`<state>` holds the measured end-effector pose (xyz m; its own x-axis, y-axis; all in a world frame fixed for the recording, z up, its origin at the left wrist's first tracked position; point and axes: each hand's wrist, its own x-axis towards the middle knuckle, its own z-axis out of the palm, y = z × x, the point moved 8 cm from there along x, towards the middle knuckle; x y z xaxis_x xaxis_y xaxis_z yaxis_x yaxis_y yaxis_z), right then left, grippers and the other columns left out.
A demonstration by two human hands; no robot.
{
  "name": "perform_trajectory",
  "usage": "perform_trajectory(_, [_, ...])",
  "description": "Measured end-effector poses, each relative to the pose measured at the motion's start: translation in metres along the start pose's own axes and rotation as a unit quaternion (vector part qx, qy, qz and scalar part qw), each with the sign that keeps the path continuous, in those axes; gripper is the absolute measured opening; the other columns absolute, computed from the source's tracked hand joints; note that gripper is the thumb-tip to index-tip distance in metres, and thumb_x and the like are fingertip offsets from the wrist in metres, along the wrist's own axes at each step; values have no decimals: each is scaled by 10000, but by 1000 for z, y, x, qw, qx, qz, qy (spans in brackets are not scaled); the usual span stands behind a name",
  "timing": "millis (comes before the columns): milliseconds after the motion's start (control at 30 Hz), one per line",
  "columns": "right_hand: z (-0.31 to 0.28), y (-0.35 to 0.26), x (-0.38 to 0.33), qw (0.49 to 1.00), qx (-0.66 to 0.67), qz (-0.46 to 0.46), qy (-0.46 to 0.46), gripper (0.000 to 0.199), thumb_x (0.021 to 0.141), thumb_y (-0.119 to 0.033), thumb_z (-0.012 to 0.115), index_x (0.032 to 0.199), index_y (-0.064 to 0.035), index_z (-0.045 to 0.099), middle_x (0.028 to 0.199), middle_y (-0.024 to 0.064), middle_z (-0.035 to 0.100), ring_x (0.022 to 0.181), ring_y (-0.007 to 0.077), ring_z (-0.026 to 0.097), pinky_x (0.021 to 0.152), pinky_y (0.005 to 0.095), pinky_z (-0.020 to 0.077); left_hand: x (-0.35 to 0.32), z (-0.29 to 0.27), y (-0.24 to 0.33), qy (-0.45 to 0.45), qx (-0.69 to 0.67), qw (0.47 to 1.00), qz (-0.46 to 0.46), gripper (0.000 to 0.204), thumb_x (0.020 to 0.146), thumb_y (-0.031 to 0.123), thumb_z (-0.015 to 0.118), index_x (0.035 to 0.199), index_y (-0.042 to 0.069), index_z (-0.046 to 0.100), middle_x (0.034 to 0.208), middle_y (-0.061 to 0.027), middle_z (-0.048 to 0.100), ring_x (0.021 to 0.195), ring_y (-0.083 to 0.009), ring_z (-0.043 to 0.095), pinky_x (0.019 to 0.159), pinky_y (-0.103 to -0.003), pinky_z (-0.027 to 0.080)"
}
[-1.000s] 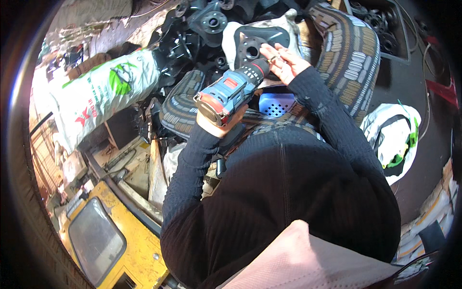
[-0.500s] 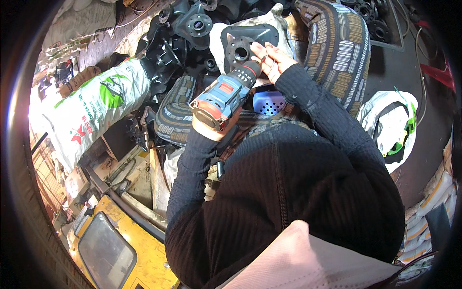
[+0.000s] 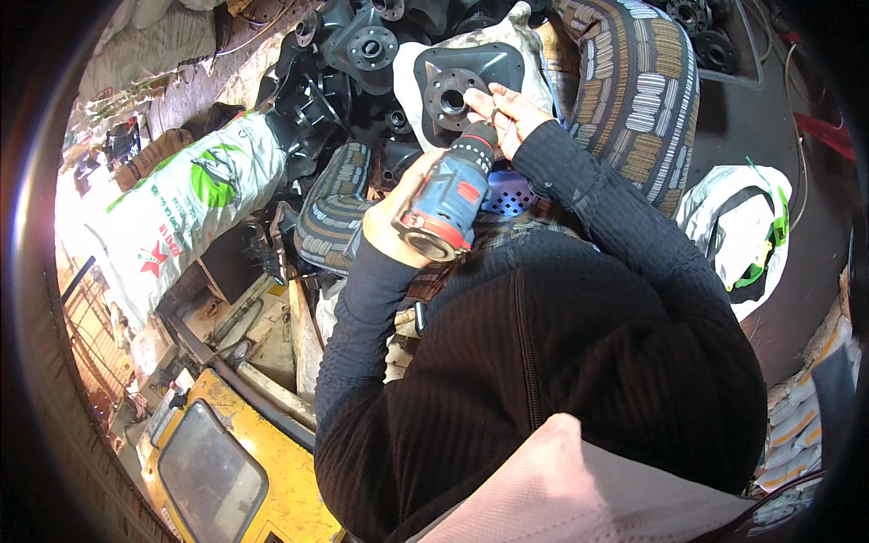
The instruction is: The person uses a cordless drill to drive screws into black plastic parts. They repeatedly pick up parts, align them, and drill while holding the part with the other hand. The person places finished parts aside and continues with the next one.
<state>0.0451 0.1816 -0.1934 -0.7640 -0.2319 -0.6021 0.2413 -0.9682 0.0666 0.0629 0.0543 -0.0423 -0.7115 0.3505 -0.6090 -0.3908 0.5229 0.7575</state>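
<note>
My left hand [image 3: 395, 220] is closed around a blue and red cordless drill [image 3: 460, 184], whose chuck points away from me. Just beyond the chuck, my right hand [image 3: 512, 118] has its fingers bent and drawn together; whatever is in them is too small to make out. The fingertips are close to the round flange of a black metal part [image 3: 489, 65] with a square plate. That part lies on a dirty white sack or cloth [image 3: 410, 63]. Below my right hand is a purple thing with round holes [image 3: 509, 194].
Several similar black parts [image 3: 369, 50] are heaped at the far left. A patterned cushion [image 3: 638, 100] curves round on the right, near a white bag [image 3: 744, 237]. To the left are a white and green sack [image 3: 195, 204] and a yellow machine with a dark window [image 3: 215, 466].
The drill has turned to point more straight ahead, and its body has shifted right and a little down. My right hand has moved slightly left, its fingers more bent.
</note>
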Motion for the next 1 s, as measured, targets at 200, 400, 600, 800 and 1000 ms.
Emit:
perform_trajectory(200, [-35, -9, 2, 988, -112, -3, 103, 285, 884, -177, 561, 1126, -67, 458, 983, 121, 575, 782, 210, 597, 658, 330, 533, 13, -14, 39, 31, 495, 848, 188, 507, 802, 197, 565, 1252, 73, 369, 1153, -96, 529, 1086, -216, 519, 948, -348, 415])
perform_trajectory(400, [-55, -10, 12, 917, -352, -36, 181, 349, 817, -238, 668, 1120, -103, 557, 826, -17, 575, 461, 29, 440, 408, 183, 419, 42, -37, 33, 34, 401, 902, 154, 389, 725, 253, 659, 1087, 138, 575, 1059, -78, 589, 988, -284, 564, 841, -405, 454])
perform_trajectory(600, [-49, -1, 17, 913, -385, -24, 133, 344, 811, -211, 669, 1104, -68, 560, 885, 17, 615, 507, 39, 462, 400, 194, 380, 62, -37, 40, -20, 498, 859, 120, 447, 749, 277, 656, 1152, 129, 530, 1107, -72, 578, 1064, -257, 533, 938, -374, 404])
perform_trajectory(800, [-35, -6, 15, 913, -381, -82, 121, 313, 829, -158, 636, 1102, -28, 556, 913, 75, 625, 788, 117, 595, 677, 242, 494, 80, -46, 38, -50, 329, 942, 36, 354, 801, 229, 601, 1126, 109, 525, 1077, -86, 583, 1016, -246, 560, 904, -351, 434])
perform_trajectory(1000, [-36, -3, 13, 911, -386, -43, 142, 271, 832, -122, 619, 1080, -26, 570, 943, 100, 629, 893, 134, 591, 782, 248, 475, 92, -38, 26, -97, 467, 876, 68, 283, 809, 148, 571, 1084, 88, 545, 1042, -91, 587, 971, -253, 573, 851, -360, 450])
